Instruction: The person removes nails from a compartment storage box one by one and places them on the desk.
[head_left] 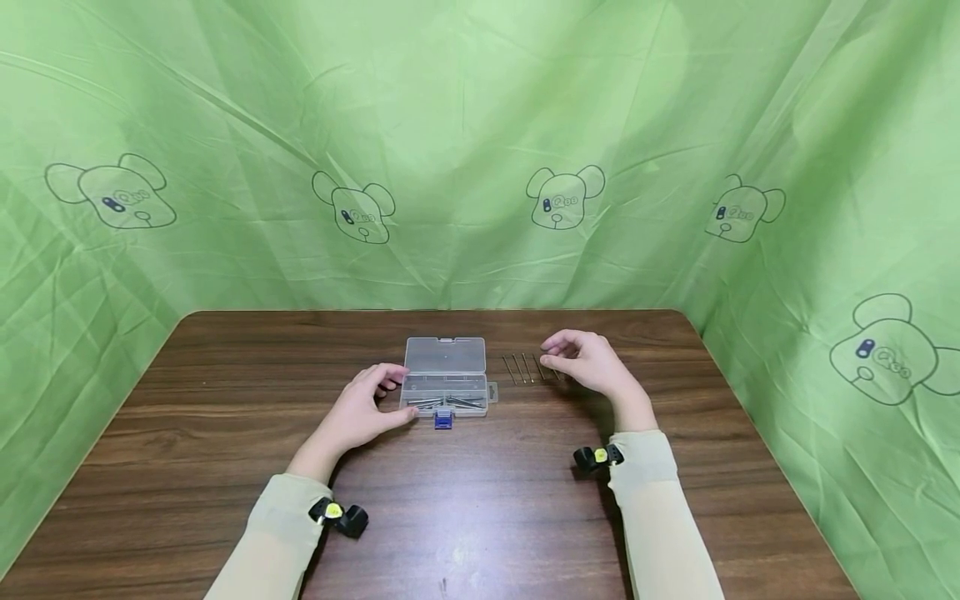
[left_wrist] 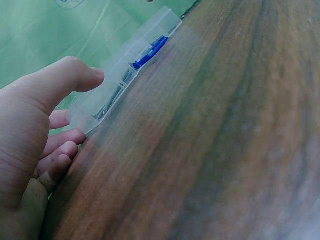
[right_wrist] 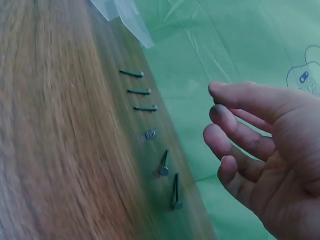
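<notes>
In the head view my left hand (head_left: 367,404) is at the left end of a clear plastic box (head_left: 445,356), its thumb by the front corner and its fingers along the side. The lid lies folded back. Several grey nails (head_left: 465,402) lie in the front part of the box, and a blue latch (head_left: 443,419) hangs at its front. To the right, my right hand (head_left: 588,358) hovers over the end of a row of nails (head_left: 518,368), its thumb and index fingertips slightly apart. The right wrist view shows a nail (right_wrist: 177,192) below these fingers, and nothing visible in their grasp.
Wooden table (head_left: 480,517) under everything. A green curtain (head_left: 450,125) with printed animal heads hangs along the back and sides. A clear hanging tab (head_left: 492,392) sticks out from the box's right side, towards the row of nails.
</notes>
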